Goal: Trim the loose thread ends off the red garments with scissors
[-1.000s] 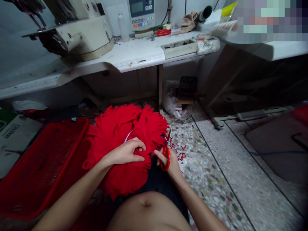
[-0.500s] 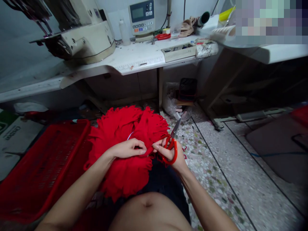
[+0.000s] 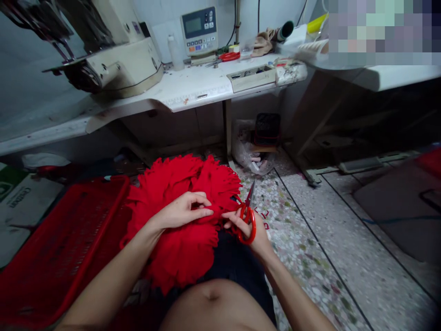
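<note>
A large bundle of red fabric pieces [image 3: 182,257] with ruffled edges lies over my lap. My left hand [image 3: 184,210] rests on top of it, its thumb and fingers closed on a bit of the red fabric. Red-handled scissors [image 3: 251,225] hang in my right hand [image 3: 246,226], with the fingers through and around the loops and the blades pointing up and away from me. The right fingertips are close to the right edge of the bundle, a little apart from my left hand.
A red plastic basket [image 3: 65,243] stands at the left. Ahead is a white worktable [image 3: 200,82] with a sewing machine [image 3: 117,64], a control panel [image 3: 200,32] and other red-handled scissors [image 3: 230,56]. A plastic bag [image 3: 257,158] and red scraps [image 3: 263,214] lie on the floor.
My right hand has moved slightly down and away from my left hand, taking the scissors along. The left fingers have risen slightly on the fabric. The view has shifted a little.
</note>
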`<state>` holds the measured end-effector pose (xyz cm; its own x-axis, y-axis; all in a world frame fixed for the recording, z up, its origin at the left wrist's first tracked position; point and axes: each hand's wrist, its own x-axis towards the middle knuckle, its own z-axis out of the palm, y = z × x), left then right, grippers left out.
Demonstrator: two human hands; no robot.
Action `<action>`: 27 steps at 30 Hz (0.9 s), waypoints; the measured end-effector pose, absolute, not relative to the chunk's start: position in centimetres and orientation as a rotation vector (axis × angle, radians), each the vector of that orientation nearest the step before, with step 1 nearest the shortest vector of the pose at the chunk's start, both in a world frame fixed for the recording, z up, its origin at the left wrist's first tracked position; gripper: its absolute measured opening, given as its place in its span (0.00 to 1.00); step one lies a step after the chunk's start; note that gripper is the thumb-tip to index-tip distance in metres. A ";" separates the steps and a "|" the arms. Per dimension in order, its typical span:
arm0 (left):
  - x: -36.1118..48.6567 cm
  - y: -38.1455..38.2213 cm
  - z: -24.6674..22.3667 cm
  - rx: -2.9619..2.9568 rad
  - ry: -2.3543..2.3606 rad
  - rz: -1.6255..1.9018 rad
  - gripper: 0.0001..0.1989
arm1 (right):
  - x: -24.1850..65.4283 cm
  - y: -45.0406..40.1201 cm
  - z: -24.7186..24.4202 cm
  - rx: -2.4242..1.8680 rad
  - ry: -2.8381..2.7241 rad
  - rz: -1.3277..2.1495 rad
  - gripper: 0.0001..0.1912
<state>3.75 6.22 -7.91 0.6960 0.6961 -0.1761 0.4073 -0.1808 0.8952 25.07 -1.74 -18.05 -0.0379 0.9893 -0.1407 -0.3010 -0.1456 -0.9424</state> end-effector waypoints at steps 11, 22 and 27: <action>4.3 6.5 -10.5 1.510 1.080 0.496 0.18 | 26.1 -6.4 -20.8 -1.089 -1.481 1.501 0.23; 4.6 5.8 -10.4 1.492 0.964 0.379 0.16 | 24.9 -5.1 -20.3 -1.087 -1.593 1.436 0.21; 4.5 6.0 -10.7 1.501 0.974 0.350 0.17 | 24.6 -5.4 -21.7 -1.201 -1.494 1.402 0.28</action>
